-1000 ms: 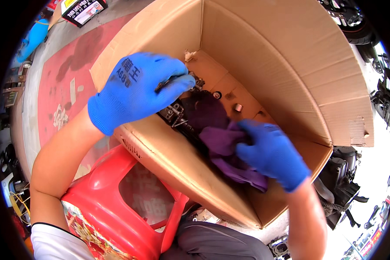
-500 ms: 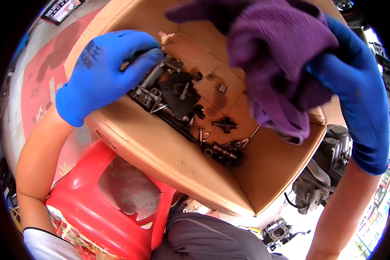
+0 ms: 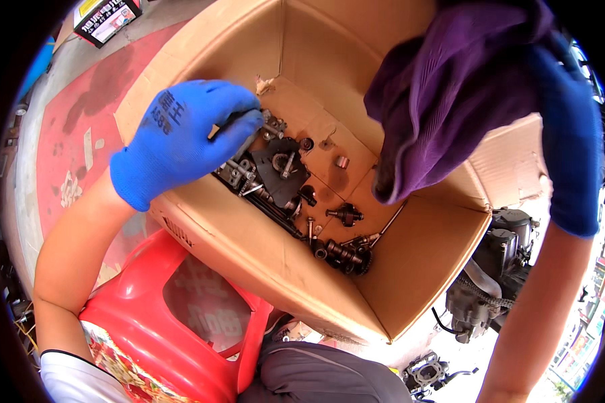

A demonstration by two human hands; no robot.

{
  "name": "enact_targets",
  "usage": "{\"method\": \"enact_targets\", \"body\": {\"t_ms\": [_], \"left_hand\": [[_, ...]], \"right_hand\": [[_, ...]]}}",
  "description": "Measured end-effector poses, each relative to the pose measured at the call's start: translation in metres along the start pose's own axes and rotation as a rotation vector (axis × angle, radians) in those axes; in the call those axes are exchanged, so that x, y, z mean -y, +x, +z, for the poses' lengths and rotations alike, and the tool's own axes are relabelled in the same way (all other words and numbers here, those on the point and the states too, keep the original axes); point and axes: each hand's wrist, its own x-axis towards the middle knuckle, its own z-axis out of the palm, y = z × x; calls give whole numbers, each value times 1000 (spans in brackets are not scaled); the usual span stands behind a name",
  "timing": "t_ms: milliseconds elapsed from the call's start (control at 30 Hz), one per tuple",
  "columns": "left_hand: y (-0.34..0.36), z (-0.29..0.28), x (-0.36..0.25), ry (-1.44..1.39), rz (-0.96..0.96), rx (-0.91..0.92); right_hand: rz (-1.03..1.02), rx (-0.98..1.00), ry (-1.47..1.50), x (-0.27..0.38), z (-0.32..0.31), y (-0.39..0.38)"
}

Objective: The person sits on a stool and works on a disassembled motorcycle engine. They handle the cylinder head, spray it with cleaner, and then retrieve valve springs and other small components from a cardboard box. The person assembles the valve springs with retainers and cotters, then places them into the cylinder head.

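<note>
An open cardboard box (image 3: 262, 248) rests on a red plastic stool (image 3: 181, 322) in front of me. On the box floor lie several dark, oily metal engine parts (image 3: 275, 168), among them a toothed shaft (image 3: 346, 255) and a small silver sleeve (image 3: 341, 162). My left hand (image 3: 181, 138), in a blue glove, is closed on the upper left end of a black metal part inside the box. My right hand (image 3: 565, 127), also gloved in blue, holds a crumpled purple rag (image 3: 450, 94) lifted above the box's right side.
A dark engine block (image 3: 491, 275) with a chain sits on the ground to the right of the box. A smaller metal part (image 3: 427, 369) lies near the bottom. Red floor mat (image 3: 74, 127) at the left, a black boxy object (image 3: 107, 17) at the top left.
My right hand has lifted the purple rag out of the box and up to the right, uncovering the metal parts. My left hand stays on the black part.
</note>
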Motion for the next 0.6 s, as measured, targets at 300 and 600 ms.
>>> {"method": "enact_targets", "body": {"t_ms": [300, 600], "left_hand": [[6, -6, -5, 10, -40, 75], [8, -5, -8, -16, -27, 72]], "right_hand": [[382, -362, -29, -87, 21, 17], [-638, -274, -766, -16, 46, -39]]}}
